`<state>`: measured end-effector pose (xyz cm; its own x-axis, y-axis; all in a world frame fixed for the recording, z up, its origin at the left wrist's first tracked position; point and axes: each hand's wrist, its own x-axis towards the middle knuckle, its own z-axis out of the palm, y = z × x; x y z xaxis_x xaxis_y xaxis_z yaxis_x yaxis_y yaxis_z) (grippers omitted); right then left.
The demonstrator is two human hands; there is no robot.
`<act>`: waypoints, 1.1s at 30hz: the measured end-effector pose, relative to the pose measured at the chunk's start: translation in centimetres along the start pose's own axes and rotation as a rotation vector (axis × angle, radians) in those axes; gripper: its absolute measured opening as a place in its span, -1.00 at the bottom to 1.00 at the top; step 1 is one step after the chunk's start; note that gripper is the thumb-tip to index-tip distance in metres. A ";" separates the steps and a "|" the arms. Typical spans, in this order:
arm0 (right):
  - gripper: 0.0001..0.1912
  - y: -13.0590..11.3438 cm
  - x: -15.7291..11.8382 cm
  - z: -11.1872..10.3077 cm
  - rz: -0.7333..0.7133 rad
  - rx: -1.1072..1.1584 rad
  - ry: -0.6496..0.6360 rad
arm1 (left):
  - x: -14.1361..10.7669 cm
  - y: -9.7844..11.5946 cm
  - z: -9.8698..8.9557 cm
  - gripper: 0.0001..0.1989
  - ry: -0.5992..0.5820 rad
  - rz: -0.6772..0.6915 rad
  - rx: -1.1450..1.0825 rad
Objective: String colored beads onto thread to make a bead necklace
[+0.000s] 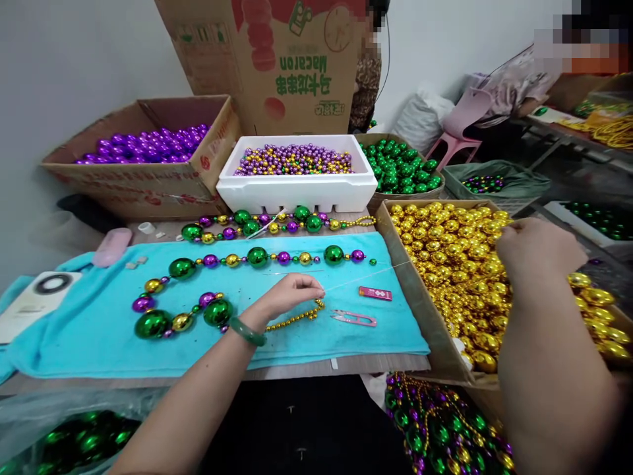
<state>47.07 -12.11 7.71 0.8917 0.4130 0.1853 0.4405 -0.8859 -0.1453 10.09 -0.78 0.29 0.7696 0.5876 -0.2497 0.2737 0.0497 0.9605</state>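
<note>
My left hand [294, 290], with a green bangle [247, 332] at its wrist, is closed in a pinch on a thin clear thread [366, 276]. Just below its fingertips, a strand of small gold beads [291, 321] lies on the cloth. The thread runs taut toward my right hand [537, 245], a closed fist above the box of gold balls [450, 257]; its far end fades against the gold. A bead garland [257, 256] of green, purple and gold balls curves across the turquoise cloth [198, 359]. Pink thread snips [353, 318] and a small red packet [374, 293] lie near my left hand.
Behind the cloth lies another bead garland [291, 226]. Beyond stand a carton of purple balls [148, 145], a white foam box [297, 191] of small beads and a box of green balls [400, 165]. Finished-looking strands [440, 422] hang below the table. Other people are in the background.
</note>
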 end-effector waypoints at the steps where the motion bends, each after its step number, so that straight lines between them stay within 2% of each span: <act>1: -0.60 0.3 0.2 0.2 0.000 0.001 -0.017 | -0.1 0.0 -0.1 -0.82 -0.009 -0.004 -0.012; 3: -0.64 0.6 0.0 0.5 -0.046 0.012 -0.060 | -0.1 -0.1 -0.3 -0.82 -0.008 -0.011 -0.023; 5: -0.67 0.0 -1.5 0.9 -0.158 0.048 -0.087 | 0.0 -0.2 -0.3 -0.82 0.004 -0.010 -0.004; 7: -0.68 -1.4 -4.3 1.5 -0.315 0.117 -0.105 | 0.2 -0.2 0.0 -0.83 0.005 0.006 0.029; 9: -0.70 -3.6 -8.1 2.6 -0.486 0.221 -0.184 | 0.5 -0.1 0.4 -0.83 0.001 0.025 0.039; 10: -0.70 -4.7 -10.1 3.3 -0.581 0.297 -0.270 | 0.6 0.0 0.6 -0.83 -0.002 0.034 0.033; 12: -0.69 -6.6 -13.5 4.8 -0.826 0.620 -0.624 | 0.6 0.2 0.8 -0.82 -0.007 0.051 0.025; 13: -0.74 -7.3 -14.7 5.6 -0.848 0.691 -0.711 | 0.6 0.2 0.8 -0.82 -0.010 0.058 0.026; 15: -0.86 -7.9 -15.9 6.9 -0.845 0.747 -0.758 | 0.3 0.2 0.4 -0.81 -0.012 0.060 0.034; 18: -0.88 -7.4 -15.5 8.0 -0.804 0.760 -0.723 | -0.1 -0.2 -0.1 -0.82 -0.020 -0.007 0.082; 20: -0.87 -6.8 -15.0 8.1 -0.799 0.780 -0.712 | 0.0 -0.6 0.2 -0.84 -0.007 -0.057 0.156; 22: -0.87 -6.5 -14.8 7.9 -0.810 0.792 -0.702 | 0.6 -0.9 1.4 -0.81 0.040 -0.046 0.163; 25: -0.86 -6.6 -15.2 7.5 -0.853 0.794 -0.675 | 2.0 -1.0 4.1 -0.65 0.066 0.010 -0.063; 28: -0.83 -6.6 -15.6 7.3 -0.945 0.775 -0.578 | 3.1 -1.0 5.9 -0.73 0.040 -0.037 -0.228; 30: -0.83 -6.3 -15.7 7.4 -0.992 0.761 -0.510 | 3.4 -1.0 6.2 -0.81 0.072 -0.073 -0.196; 33: -0.85 -5.6 -16.0 7.5 -0.988 0.760 -0.383 | 3.3 -1.3 5.9 -0.86 0.119 -0.069 -0.023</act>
<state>31.13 -12.19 -1.75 0.0763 0.9624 0.2606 0.7589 0.1134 -0.6413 15.68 -3.68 -2.48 0.6749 0.6741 -0.3003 0.3094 0.1110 0.9444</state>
